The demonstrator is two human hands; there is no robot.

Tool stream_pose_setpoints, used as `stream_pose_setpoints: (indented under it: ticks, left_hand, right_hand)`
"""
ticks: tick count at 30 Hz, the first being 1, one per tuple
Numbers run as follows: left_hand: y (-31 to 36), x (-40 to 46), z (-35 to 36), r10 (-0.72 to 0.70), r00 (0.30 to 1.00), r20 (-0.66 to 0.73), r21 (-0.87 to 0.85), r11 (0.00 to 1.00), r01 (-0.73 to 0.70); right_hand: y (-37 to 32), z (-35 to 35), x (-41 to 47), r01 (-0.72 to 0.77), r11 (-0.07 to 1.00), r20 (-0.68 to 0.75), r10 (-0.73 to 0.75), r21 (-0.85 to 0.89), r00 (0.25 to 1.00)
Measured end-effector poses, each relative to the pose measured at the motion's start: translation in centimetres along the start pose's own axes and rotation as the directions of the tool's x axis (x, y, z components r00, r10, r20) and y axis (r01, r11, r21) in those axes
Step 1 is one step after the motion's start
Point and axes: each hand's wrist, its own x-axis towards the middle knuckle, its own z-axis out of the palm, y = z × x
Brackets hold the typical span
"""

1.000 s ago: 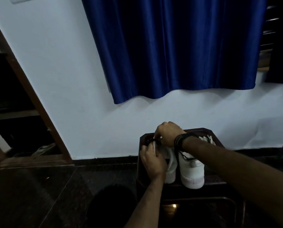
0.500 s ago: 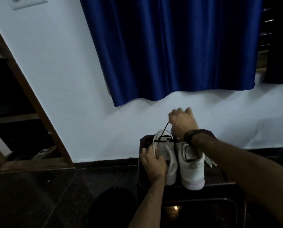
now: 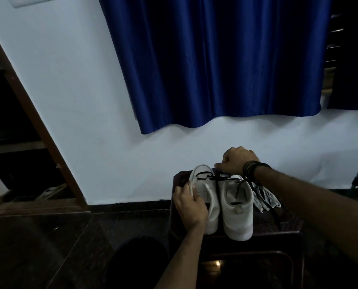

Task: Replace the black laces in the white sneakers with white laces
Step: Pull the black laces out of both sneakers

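Two white sneakers (image 3: 222, 205) side by side on one dark table (image 3: 278, 230) — heels toward the camera. One bunch of white laces (image 3: 265, 198) just to their right, strands too tangled to count; one black lace (image 3: 210, 176) across the left shoe's toe. Two hands — left (image 3: 189, 205), right (image 3: 236, 160) — one blue curtain (image 3: 215, 59), one stack of dark wristbands (image 3: 252, 168).

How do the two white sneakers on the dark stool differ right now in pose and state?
The left white sneaker is tipped toward the wall and steadied by the left hand; the right white sneaker stands flat with no hand on it. The left sneaker has black lace crossing its front, which the right hand works at; the right sneaker shows only a loose black strand. Both are white, side by side on the dark stool.
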Motion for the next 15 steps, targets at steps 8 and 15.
stream_pose_setpoints:
  ticks: [8,15]
  left_hand:
    - [0.0,-0.7,-0.4,0.097,0.991,-0.087,-0.045,0.994,-0.101]
    - [-0.1,-0.8,-0.7,0.153,0.984,-0.087,-0.023,0.988,-0.156]
  right_hand:
    - [-2.6,2.1,1.0,0.113,0.973,0.063,-0.128,0.202,0.990]
    - [-2.8,3.6,1.6,0.032,0.960,0.080,-0.057,0.277,0.995]
